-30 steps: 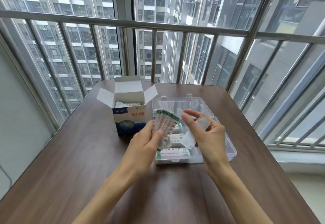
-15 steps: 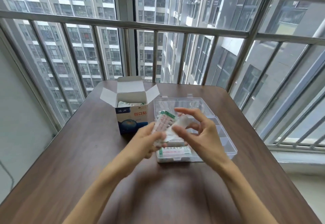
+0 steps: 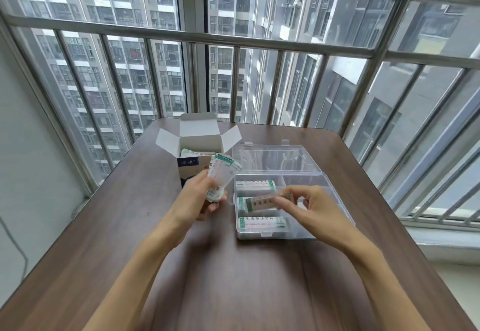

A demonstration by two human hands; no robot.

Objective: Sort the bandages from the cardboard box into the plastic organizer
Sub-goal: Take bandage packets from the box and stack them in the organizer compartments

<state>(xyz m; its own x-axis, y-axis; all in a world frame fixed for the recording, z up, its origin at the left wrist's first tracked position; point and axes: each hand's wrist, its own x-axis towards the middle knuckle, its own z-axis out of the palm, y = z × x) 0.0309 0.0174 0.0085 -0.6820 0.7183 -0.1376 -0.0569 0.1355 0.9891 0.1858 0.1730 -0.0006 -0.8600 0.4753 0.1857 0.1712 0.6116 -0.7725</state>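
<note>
My left hand [image 3: 200, 198] grips a fanned bunch of bandages [image 3: 220, 172], fingers curled round its lower end, with the open cardboard box [image 3: 193, 149] just beyond my knuckles and more bandages showing inside it. My right hand [image 3: 306, 207] pinches a single bandage [image 3: 261, 202] between thumb and fingertips, holding it over the middle left compartment of the plastic organizer [image 3: 335, 216], whose compartments just beyond and just nearer my fingertips each already hold bandages

White green-edged bandage wrappers [image 3: 255, 186]; white-and-blue cardboard box [image 3: 191, 165], red lettering; clear colourless plastic organizer [image 3: 335, 201]; dark brown wood-grain table [image 3: 233, 278]; grey metal railing [image 3: 233, 38].
</note>
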